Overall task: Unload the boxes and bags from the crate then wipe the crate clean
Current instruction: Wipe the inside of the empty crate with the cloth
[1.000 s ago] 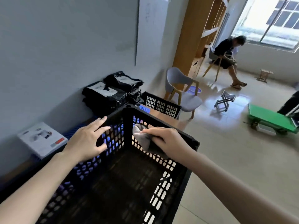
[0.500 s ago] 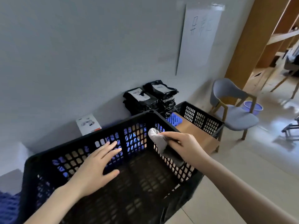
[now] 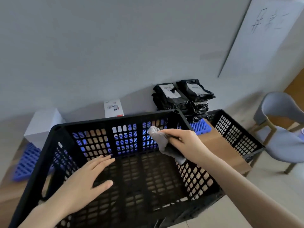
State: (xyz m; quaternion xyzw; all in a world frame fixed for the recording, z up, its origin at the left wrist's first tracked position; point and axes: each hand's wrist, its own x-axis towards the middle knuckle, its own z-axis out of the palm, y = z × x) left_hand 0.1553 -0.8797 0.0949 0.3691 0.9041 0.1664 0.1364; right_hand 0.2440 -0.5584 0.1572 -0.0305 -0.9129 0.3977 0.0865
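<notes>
Since the black lattice-walled plastic crate (image 3: 115, 120) sits empty on the brown table (image 3: 220, 150), with the glossy, crinkled black plastic bags (image 3: 172, 97) stacked by the wall behind it and a small white cardboard box (image 3: 113, 108) nearby, unloading looks finished and wiping is in hand. The right hand (image 3: 185, 145) grips a soft, crumpled grey cloth (image 3: 158, 140) at the crate's far right inner corner. The left hand (image 3: 85, 183) is spread flat and wide inside, holding nothing. Next, the cloth likely needs firm strokes along the ribbed walls.
</notes>
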